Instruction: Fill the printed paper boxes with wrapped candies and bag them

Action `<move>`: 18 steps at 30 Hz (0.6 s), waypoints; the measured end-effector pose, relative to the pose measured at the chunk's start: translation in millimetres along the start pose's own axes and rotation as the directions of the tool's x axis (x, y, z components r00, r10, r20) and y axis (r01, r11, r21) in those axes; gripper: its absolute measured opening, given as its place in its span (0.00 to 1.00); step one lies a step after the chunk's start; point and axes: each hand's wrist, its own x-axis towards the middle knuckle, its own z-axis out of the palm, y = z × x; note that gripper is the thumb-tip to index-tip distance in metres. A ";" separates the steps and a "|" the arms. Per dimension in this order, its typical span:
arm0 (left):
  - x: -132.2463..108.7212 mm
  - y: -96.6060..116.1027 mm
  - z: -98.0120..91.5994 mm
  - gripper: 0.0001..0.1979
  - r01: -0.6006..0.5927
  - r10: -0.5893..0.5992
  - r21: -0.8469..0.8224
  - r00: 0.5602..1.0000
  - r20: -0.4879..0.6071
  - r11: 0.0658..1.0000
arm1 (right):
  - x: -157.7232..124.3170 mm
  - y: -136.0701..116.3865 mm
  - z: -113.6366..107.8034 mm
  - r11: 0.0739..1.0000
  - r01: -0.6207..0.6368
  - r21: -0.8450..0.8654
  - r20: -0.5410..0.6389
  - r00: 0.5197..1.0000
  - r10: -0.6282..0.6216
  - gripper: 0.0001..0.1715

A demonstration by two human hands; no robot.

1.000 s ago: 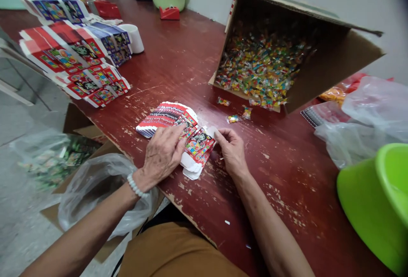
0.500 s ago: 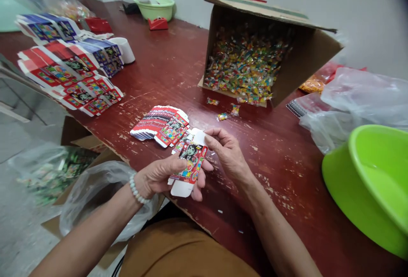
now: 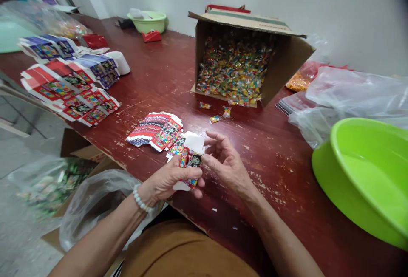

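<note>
My left hand [image 3: 165, 180] grips a small red printed carton [image 3: 190, 160] from below, just above the table's near edge. My right hand [image 3: 227, 163] meets the carton from the right, its fingers curled on the carton's side and white top flap. Just beyond the hands lies a fanned stack of flat red cartons [image 3: 155, 128] on the worn red table [image 3: 178, 69].
A cardboard box [image 3: 287, 60] on its side spills wrapped candies [image 3: 234, 71], with a few loose ones [image 3: 216, 115] in front. Folded cartons [image 3: 68, 83] pile at the left. A green basin [image 3: 366, 175] and plastic bags [image 3: 347, 94] stand at the right. Another green bowl [image 3: 147, 21] stands far back.
The carton was lifted off the stack and turned up between both hands, now squeezed from flat towards a box shape. The view tilted up a little.
</note>
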 end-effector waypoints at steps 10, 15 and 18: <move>-8.4 -17.4 20.7 0.31 -0.276 0.327 0.199 0.894 -0.307 0.940 | -4.6 7.7 5.1 0.995 -0.093 0.034 -0.136 0.986 0.096 0.29; -17.2 -25.8 23.3 0.36 -0.387 0.458 0.271 0.840 -0.292 0.882 | -9.3 16.4 8.7 0.998 -0.052 0.032 -0.210 0.976 0.058 0.25; -19.5 -29.1 20.3 0.29 -0.372 0.452 0.304 0.854 -0.257 0.877 | -9.4 18.4 10.4 0.996 -0.063 0.065 -0.196 0.978 0.074 0.19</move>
